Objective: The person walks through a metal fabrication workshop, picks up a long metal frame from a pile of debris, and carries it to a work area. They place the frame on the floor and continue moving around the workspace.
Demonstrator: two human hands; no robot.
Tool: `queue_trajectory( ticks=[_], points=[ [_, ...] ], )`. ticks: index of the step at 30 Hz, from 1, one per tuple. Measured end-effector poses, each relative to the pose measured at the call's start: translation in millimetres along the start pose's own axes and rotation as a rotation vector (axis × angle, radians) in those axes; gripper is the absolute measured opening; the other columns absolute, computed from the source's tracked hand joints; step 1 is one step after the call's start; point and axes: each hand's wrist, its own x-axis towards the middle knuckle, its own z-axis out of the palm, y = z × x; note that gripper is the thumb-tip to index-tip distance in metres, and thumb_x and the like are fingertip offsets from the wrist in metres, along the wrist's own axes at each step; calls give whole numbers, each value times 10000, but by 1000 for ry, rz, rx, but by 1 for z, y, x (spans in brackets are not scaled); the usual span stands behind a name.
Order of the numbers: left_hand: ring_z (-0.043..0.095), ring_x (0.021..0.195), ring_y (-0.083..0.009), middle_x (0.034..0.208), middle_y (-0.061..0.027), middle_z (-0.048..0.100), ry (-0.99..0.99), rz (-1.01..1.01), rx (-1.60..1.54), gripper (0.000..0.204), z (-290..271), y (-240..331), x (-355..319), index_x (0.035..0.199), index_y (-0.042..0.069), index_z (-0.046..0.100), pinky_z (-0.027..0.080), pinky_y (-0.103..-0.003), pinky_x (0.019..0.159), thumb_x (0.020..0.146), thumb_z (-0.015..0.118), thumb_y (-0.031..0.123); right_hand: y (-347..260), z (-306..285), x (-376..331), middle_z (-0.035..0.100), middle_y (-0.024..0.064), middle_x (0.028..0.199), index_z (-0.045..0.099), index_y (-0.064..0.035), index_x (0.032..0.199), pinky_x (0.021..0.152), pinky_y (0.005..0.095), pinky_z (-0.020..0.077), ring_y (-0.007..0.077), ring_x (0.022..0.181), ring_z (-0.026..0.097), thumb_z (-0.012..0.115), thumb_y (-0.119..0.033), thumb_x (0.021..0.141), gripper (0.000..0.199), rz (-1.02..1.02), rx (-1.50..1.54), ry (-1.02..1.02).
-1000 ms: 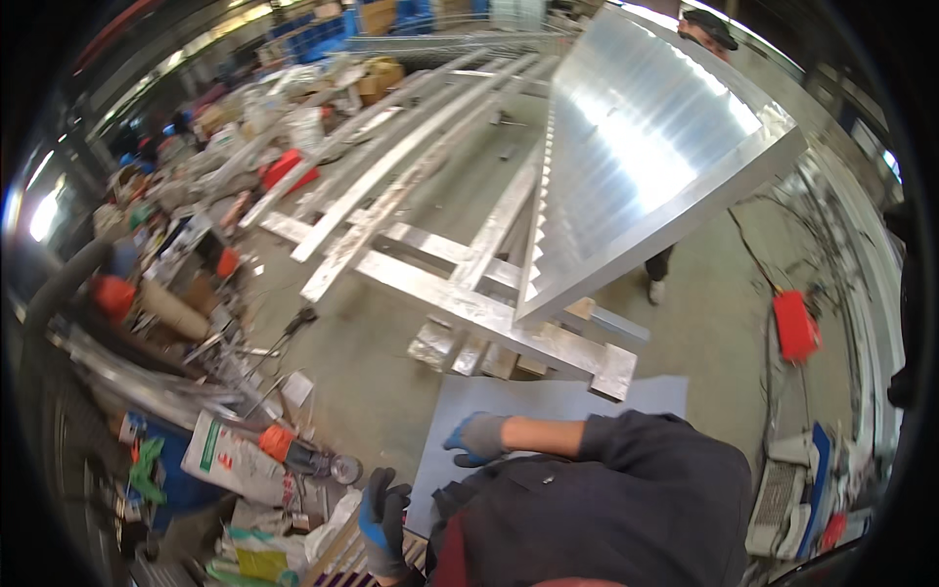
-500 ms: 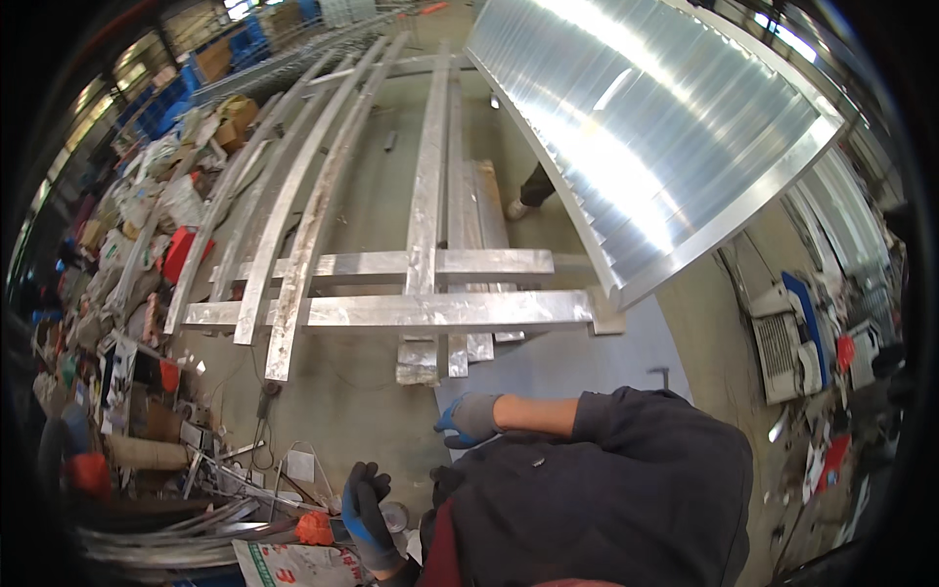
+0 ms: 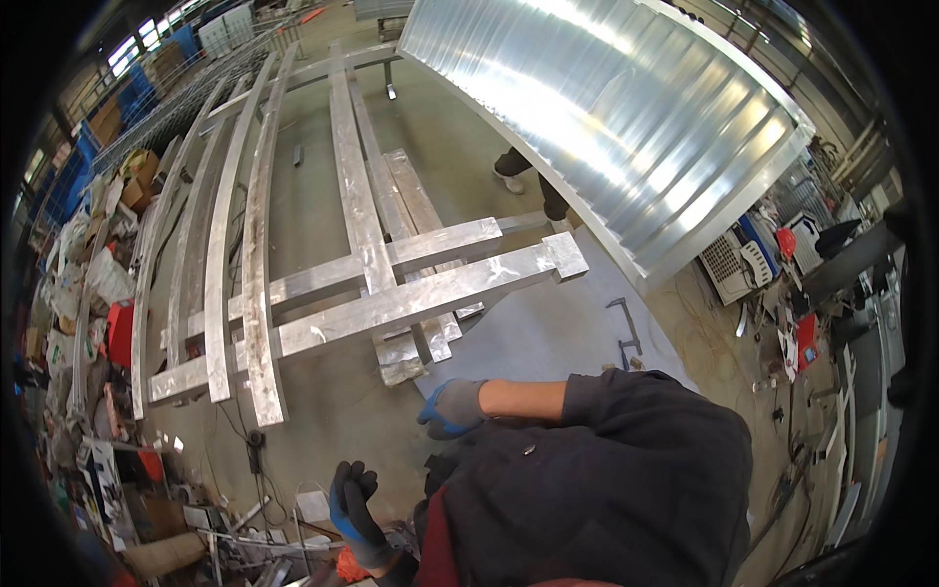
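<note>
A large ribbed sheet-metal panel (image 3: 606, 108) leans at far right, and a frame of long flat aluminium bars (image 3: 362, 264) lies on the concrete floor (image 3: 333, 430) just beyond both hands. The right hand (image 3: 452, 408), blue-and-grey gloved, seems loosely curled on nothing beside a grey flat sheet (image 3: 548, 338). The left hand (image 3: 354, 501), near, hangs half-open and empty.

A frame of metal beams (image 3: 391, 293) lies on the floor (image 3: 323, 421) ahead of the person, a flat sheet (image 3: 548, 338) just right of its near end, a ribbed panel (image 3: 626, 117) beyond that sheet to the right, and cluttered scrap (image 3: 88, 293) along the left.
</note>
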Motion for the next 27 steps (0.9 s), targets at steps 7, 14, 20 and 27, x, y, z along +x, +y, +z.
queue_trajectory(
  ticks=[7,14,20,27],
  points=[
    [709,1130,-265,1323,-196,691,74,-50,-69,430,-34,28,29,1489,-47,536,562,-386,985,1085,551,99,-20,-17,99,684,202,1361,657,-126,1416,1056,500,515,394,1231,656,543,-493,1021,551,-197,61,-5],
    [671,1229,-287,1470,-221,598,130,112,-242,725,-82,50,38,1673,66,285,525,-419,1065,1015,590,44,-68,-42,182,678,193,1378,656,-121,1420,1097,456,491,386,1290,622,538,-499,1028,557,-440,38,-107],
    [642,1270,-303,1537,-216,539,131,260,-382,853,-131,47,45,1709,118,197,523,-412,1052,952,569,-4,-105,-59,247,727,164,1254,746,-123,1227,1008,464,528,382,1167,673,585,-470,1003,444,-494,-61,-130],
    [663,1173,-176,1354,-123,676,136,-53,-165,441,-245,38,65,1470,10,569,536,-323,993,1039,611,86,-195,-32,335,742,188,1169,752,-102,1207,968,469,540,394,1116,690,608,-451,992,435,-518,-105,-291]
  ],
)
